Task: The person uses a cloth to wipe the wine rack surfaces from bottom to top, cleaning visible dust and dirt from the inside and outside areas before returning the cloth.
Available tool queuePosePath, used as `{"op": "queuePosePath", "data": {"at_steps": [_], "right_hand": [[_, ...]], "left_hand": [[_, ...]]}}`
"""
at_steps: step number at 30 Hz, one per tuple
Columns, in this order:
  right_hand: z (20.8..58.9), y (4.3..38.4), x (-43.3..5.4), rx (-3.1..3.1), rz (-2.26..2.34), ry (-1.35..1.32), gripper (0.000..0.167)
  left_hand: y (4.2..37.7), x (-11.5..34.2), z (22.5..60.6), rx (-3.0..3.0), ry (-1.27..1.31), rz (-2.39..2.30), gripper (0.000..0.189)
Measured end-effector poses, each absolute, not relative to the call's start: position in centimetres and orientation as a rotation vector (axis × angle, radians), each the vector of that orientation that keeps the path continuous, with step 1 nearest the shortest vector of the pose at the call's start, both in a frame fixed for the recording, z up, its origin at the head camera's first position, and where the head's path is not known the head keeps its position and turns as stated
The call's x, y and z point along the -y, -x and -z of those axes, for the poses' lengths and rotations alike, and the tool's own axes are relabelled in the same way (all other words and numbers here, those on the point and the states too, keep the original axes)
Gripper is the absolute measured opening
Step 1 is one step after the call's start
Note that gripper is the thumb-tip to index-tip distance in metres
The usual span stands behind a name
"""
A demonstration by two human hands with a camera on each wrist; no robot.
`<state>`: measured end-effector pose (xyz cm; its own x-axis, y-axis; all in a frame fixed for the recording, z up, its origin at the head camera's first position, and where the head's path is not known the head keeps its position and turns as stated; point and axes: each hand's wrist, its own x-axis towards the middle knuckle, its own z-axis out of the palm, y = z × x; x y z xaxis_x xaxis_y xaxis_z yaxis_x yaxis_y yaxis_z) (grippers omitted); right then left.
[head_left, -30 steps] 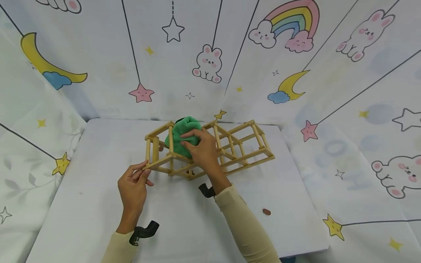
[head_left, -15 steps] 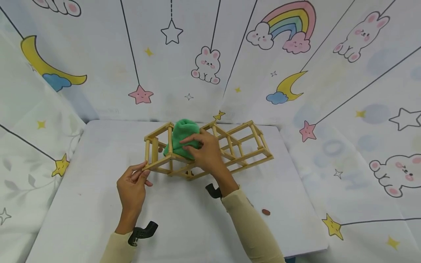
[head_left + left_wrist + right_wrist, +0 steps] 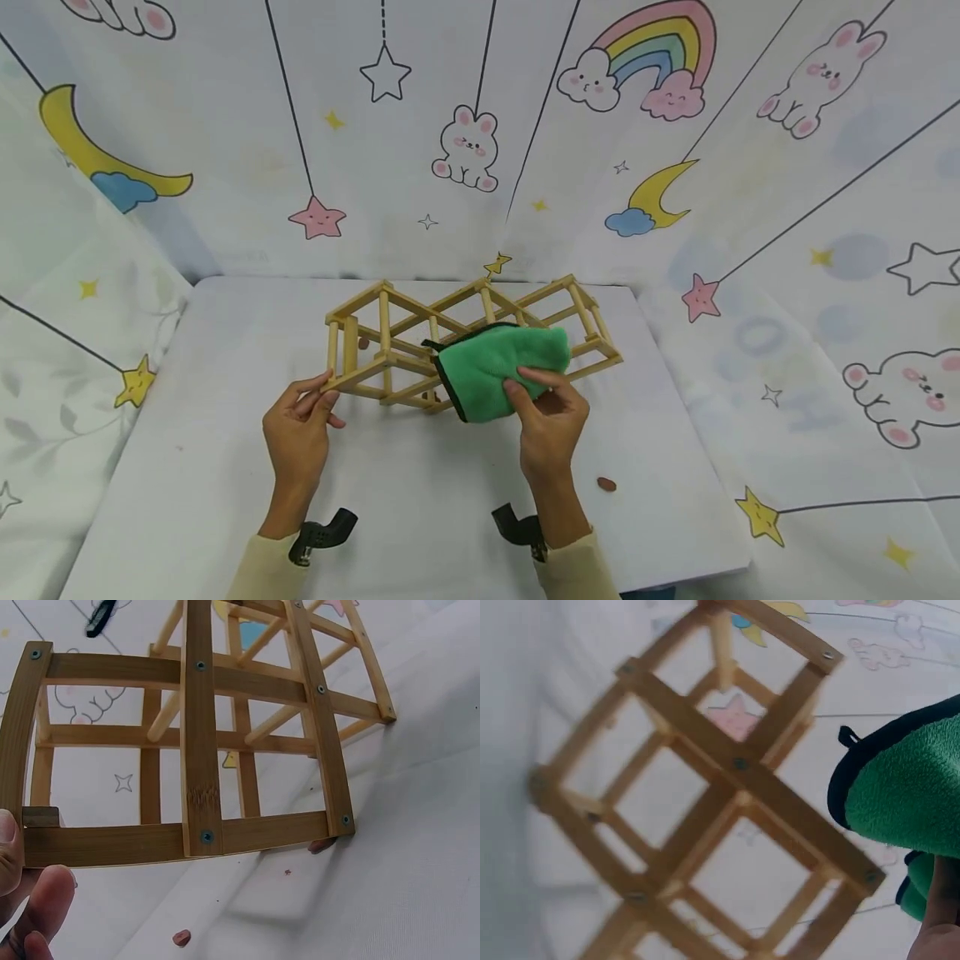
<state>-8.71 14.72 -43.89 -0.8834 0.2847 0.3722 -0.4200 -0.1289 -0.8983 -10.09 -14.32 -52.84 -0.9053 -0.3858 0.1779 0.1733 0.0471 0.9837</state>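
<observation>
A wooden lattice wine rack (image 3: 385,321), joined from slats and round dowels, stands on the white table. My left hand (image 3: 300,429) pinches its near left corner between thumb and fingers; the left wrist view shows the thumb and fingertips at the end of a slat of the rack (image 3: 199,750). In my right hand (image 3: 555,433) is a green cloth (image 3: 487,375) with black edging, pinched between thumb and fingers. It covers part of the rack's right half in the head view. From the right wrist, the cloth (image 3: 907,780) appears beside the rack, apart from its bars.
A small brown piece (image 3: 607,484) lies on the white tabletop (image 3: 420,517) at the right, and another brown piece (image 3: 363,342) shows behind the rack's left end. A printed fabric backdrop (image 3: 225,167) rises at the table's back and sides.
My right hand has drawn the green cloth out of the rack's left-middle part, moving it right and nearer to me, where it is more spread. The left hand keeps its grip on the corner.
</observation>
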Motion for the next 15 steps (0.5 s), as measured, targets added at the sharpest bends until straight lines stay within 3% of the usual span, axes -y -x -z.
{"op": "queuePosePath", "data": {"at_steps": [7, 15], "right_hand": [[48.9, 5.3, -14.8, 1.703, -2.114, 0.065, 0.025], [54.0, 4.2, -14.5, 1.724, -2.208, 0.395, 0.035]], "left_hand": [[10.0, 14.3, 52.8, 1.941, -0.19, 1.889, 0.029], [10.0, 14.2, 52.8, 1.949, -0.193, 1.891, 0.028]]}}
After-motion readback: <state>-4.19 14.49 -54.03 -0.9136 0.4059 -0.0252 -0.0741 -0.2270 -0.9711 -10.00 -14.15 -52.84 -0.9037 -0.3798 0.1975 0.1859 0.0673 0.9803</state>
